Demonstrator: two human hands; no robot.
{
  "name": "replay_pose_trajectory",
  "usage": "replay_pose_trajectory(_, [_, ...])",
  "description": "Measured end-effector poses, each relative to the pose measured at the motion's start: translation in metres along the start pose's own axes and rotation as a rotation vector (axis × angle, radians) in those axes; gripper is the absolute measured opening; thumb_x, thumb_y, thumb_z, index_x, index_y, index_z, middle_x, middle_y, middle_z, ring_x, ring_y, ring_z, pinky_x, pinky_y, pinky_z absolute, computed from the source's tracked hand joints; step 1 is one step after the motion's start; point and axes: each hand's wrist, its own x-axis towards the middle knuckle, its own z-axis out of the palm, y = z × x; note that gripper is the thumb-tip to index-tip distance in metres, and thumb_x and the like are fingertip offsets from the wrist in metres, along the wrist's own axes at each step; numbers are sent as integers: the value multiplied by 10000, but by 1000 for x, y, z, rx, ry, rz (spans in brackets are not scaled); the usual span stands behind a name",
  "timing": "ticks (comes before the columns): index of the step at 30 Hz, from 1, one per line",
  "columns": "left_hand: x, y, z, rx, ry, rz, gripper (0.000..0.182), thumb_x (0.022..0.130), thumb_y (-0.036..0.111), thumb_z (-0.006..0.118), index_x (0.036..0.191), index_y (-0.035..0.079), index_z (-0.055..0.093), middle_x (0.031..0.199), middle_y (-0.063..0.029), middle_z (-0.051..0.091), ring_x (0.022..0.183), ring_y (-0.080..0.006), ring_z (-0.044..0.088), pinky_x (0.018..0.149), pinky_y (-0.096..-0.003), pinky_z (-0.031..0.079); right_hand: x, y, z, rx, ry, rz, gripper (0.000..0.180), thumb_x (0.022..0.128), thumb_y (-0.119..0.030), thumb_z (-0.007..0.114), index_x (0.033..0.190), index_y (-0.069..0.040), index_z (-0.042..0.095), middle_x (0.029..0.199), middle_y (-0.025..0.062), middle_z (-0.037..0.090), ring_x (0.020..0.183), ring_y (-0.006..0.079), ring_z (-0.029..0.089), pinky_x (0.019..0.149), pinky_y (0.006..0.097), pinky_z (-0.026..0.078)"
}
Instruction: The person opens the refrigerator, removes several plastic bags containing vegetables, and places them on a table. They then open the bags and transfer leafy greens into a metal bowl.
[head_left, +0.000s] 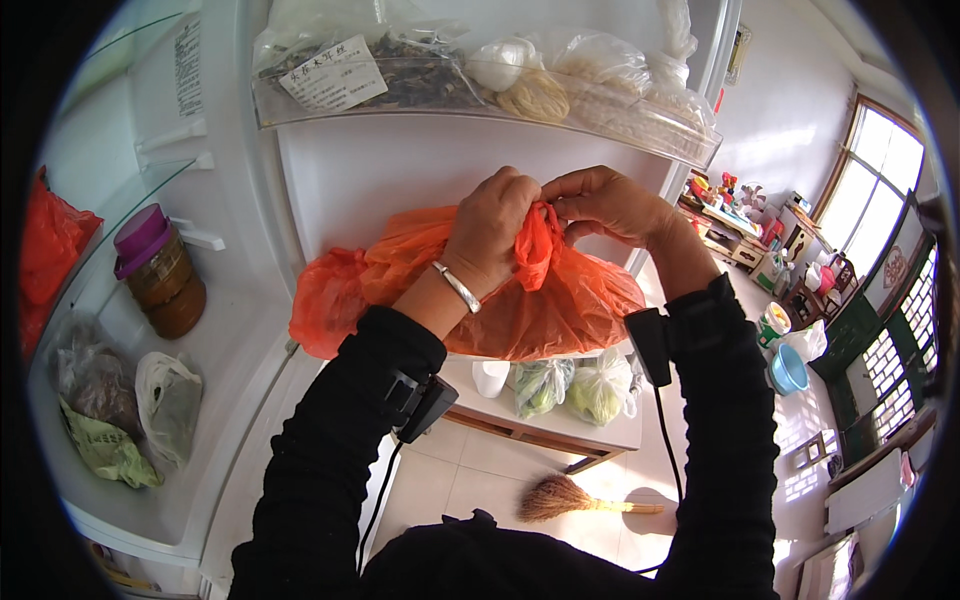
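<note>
A large red plastic bag (555, 315) with a knotted top sits at an open fridge door, below the upper door shelf. My left hand (491, 225), with a silver bangle at the wrist, grips the bag beside its knot (536, 240). The fingertips of my right hand (611, 206) pinch the top of the knot from the other side. Both hands nearly meet there. What the bag holds cannot be made out through the plastic. A smaller red plastic bag (324, 304) rests against its left end.
Above, a clear door shelf (450, 120) holds bags of dried food. Inside the fridge at left stand a purple-lidded jar (160, 270) and a white plastic bag (169, 409). Beyond the door are a low table (525, 427) with bagged greens and a broom (555, 499) on the floor.
</note>
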Motion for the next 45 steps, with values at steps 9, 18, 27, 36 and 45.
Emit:
replay_pose_trajectory(9, [-1, 0, -4, -108, -12, -51, 179, 657, 29, 622, 769, 35, 482, 731, -123, 524, 690, -324, 537, 590, -380, 441, 3, -7, 5, -513, 80, -100, 194, 762, -45, 545, 937, 3, 615, 767, 74, 613, 651, 140, 598, 594, 259, 504])
replay_pose_trajectory(18, [-17, 7, -29, 218, -416, -243, 253, 702, 155, 658, 904, 36, 564, 813, -124, 575, 802, -321, 529, 696, -400, 430, -2, 50, 4, -884, 324, -372, 143, 772, -112, 581, 882, -25, 610, 739, 150, 614, 649, 249, 597, 632, 334, 473])
replay_pose_trajectory(27, [-27, 15, -38, 577, -716, -46, 735, 628, 207, 693, 1296, 252, 392, 1050, -63, 526, 1028, -270, 455, 874, -436, 364, -64, 64, 29, -1110, 327, -243, 530, 711, -176, 627, 1202, -77, 451, 1151, 141, 507, 1100, 298, 466, 917, 397, 378])
replay_pose_trajectory(36, [-34, -8, -20, 642, -264, -274, 466, 687, 80, 602, 1133, 177, 509, 877, -63, 519, 801, -291, 536, 631, -417, 452, -34, 89, -26, -859, 982, -703, 363, 710, -108, 642, 1055, -69, 539, 1016, 108, 543, 968, 275, 509, 860, 359, 392])
replay_pose_trajectory(45, [-39, -3, -2, 821, -393, -108, 363, 681, 164, 614, 1042, 159, 580, 923, -33, 506, 880, -242, 470, 722, -423, 374, -16, 221, -46, 384, 738, -108, 793, 802, -549, 516, 1375, -84, 225, 1363, 92, 318, 1255, 240, 306, 952, 458, 318])
